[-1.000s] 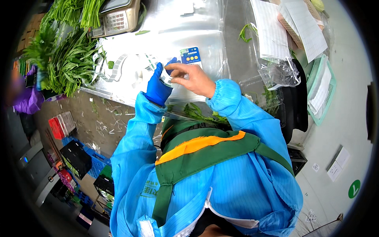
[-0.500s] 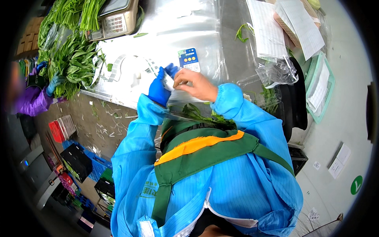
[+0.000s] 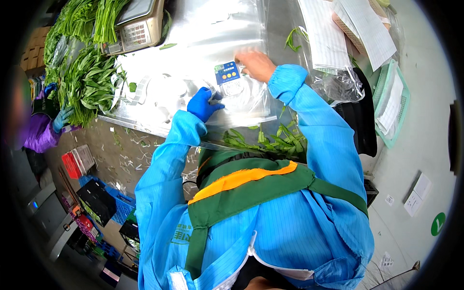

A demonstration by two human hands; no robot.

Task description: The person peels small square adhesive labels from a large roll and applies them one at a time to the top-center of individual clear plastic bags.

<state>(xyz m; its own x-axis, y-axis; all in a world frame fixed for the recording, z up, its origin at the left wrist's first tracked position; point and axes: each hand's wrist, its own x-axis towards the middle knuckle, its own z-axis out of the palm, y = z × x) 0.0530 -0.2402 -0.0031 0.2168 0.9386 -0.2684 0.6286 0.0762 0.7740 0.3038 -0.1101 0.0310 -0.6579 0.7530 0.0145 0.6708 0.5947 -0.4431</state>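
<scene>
My left hand [image 3: 203, 105], in a blue glove, is over the table with its fingers bent round the end of a white label strip [image 3: 211, 89]. The fingers partly hide the strip. Beside it, a blue and white label [image 3: 227, 73] with yellow dots lies on a stack of clear plastic bags [image 3: 251, 104]. My bare right hand [image 3: 257, 66] is over the bags at the label's upper right. Its thumb is apart from its stretched fingers, which are blurred, and nothing shows in them. More white strip [image 3: 141, 90] curls to the left.
Leafy greens [image 3: 92, 84] pile up at the left, next to a scale [image 3: 135, 34]. Loose leaves [image 3: 270, 140] lie at the near edge. Papers [image 3: 324, 38] and a green basket [image 3: 389, 106] are on the right. A purple-sleeved person's gloved hand [image 3: 63, 118] touches the greens.
My hands have come apart. The right has moved up and right to beside the blue label; the left has shifted slightly right and down. The view has shifted slightly.
</scene>
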